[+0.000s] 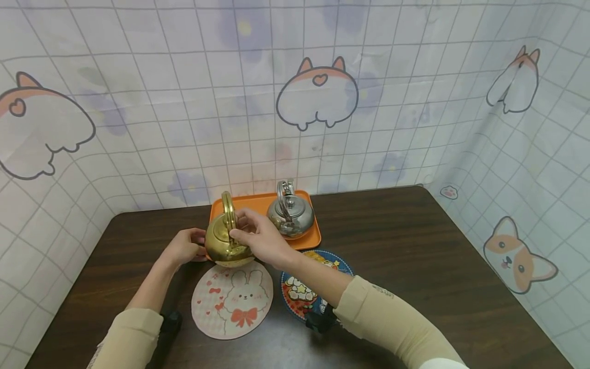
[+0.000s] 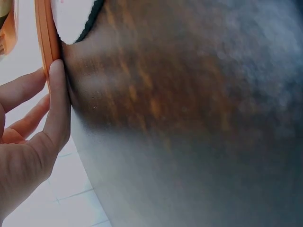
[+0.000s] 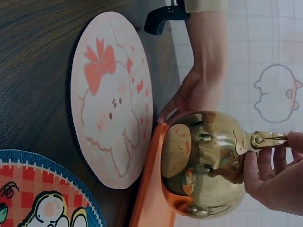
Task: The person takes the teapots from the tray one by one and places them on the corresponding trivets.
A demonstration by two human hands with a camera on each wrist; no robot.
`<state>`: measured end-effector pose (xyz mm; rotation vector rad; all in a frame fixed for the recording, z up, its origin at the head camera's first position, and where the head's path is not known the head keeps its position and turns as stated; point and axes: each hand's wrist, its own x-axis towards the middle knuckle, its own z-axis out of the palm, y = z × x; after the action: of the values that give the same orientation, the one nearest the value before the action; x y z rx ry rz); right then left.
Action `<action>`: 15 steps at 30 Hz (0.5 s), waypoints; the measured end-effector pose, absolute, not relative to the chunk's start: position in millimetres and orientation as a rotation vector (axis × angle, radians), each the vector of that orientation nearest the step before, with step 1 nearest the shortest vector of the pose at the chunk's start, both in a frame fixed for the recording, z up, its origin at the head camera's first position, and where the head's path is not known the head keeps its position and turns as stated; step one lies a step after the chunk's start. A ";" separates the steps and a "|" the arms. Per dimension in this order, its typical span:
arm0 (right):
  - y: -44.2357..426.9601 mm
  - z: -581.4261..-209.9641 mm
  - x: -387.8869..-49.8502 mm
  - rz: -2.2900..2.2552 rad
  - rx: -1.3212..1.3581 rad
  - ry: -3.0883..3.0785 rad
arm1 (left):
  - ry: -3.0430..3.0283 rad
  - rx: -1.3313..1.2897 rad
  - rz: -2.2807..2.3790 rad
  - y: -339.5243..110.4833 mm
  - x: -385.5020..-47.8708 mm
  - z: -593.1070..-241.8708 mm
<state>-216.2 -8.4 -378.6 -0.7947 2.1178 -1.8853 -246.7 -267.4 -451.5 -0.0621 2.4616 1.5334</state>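
Observation:
My right hand (image 1: 262,238) grips the raised handle of a shiny gold kettle (image 1: 221,241), fingers curled round it in the right wrist view. The kettle is at the front left corner of an orange tray (image 1: 315,241); whether its base touches the tray I cannot tell. At that same corner, my left hand (image 2: 35,137) pinches the tray's rim between thumb and fingers. A silver kettle (image 1: 292,212) stands on the tray's right half, its handle upright. The gold kettle hides much of the tray's left side.
A round pink rabbit mat (image 1: 232,302) lies in front of the gold kettle. To its right is a round blue-edged cartoon mat (image 1: 295,292), partly beneath my right forearm. The dark wooden table (image 1: 405,256) meets a tiled-pattern wall covering (image 1: 207,102) behind the tray.

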 end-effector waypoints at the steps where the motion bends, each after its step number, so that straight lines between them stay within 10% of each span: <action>1: -8.0 -378.5 -215.9 -1.888 -0.797 2.117 | 2.462 -0.063 1.530 -267.3 -246.6 -451.4; 15: -5.0 -378.1 -209.1 -1.871 -0.796 2.131 | 2.448 -0.057 1.580 -266.2 -246.3 -451.6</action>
<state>-209.1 -5.0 -378.1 -0.7958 2.1310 -1.8706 -246.3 -266.2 -451.6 -0.0569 2.4484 1.5801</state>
